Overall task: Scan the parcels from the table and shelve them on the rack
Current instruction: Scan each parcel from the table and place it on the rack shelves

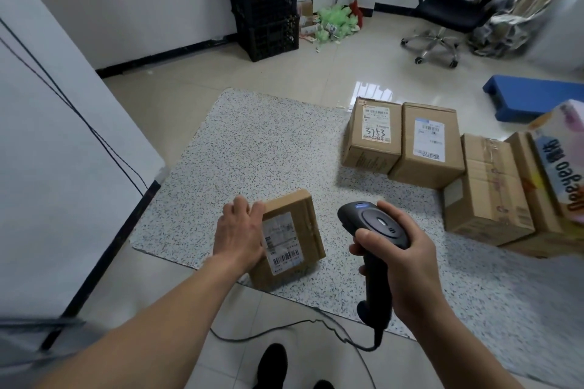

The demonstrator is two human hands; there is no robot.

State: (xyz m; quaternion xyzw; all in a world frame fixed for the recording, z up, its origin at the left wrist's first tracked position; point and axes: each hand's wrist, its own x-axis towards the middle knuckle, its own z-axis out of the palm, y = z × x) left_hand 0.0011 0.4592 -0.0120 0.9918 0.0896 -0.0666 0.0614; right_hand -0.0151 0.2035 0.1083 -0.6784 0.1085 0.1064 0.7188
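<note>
A small flat cardboard parcel (pixel 294 237) with a white barcode label lies near the front edge of the speckled table (pixel 252 151). My left hand (pixel 238 232) grips its left side, fingers curled over the far edge. My right hand (pixel 407 259) holds a black corded barcode scanner (pixel 373 230) by the handle, its head just right of the parcel and pointing away from me. Two taller boxes with labels, one marked 3753 (pixel 373 133) and a second box (pixel 428 145), stand at the table's far right.
More cardboard boxes (pixel 488 189) and a colourful pack (pixel 559 161) crowd the right edge. A white panel (pixel 63 136) stands on the left. Black crates (pixel 265 0), an office chair (pixel 455 6), a blue pallet (pixel 537 95) and green litter sit on the floor beyond. The scanner cable trails near my feet.
</note>
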